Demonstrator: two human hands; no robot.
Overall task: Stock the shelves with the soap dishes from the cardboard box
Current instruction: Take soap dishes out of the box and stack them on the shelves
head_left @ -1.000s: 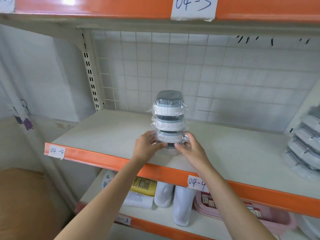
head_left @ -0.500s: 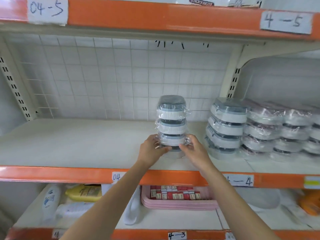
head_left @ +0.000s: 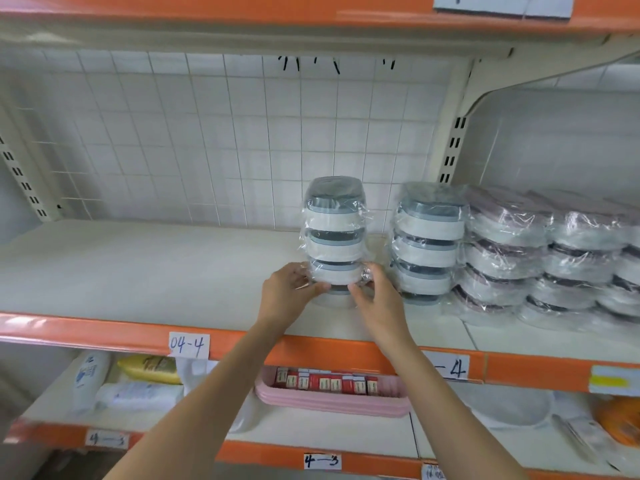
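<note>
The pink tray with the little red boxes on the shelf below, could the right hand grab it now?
Probably not right away. The right hand and left hand both grip the wrapped stack of soap dishes on the shelf above. The pink tray lies uncovered below, so only the stack hinders it.

pink tray [head_left: 332, 401] of red boxes [head_left: 325, 381], white bottle [head_left: 88, 379], yellow packet [head_left: 150, 368]
</note>
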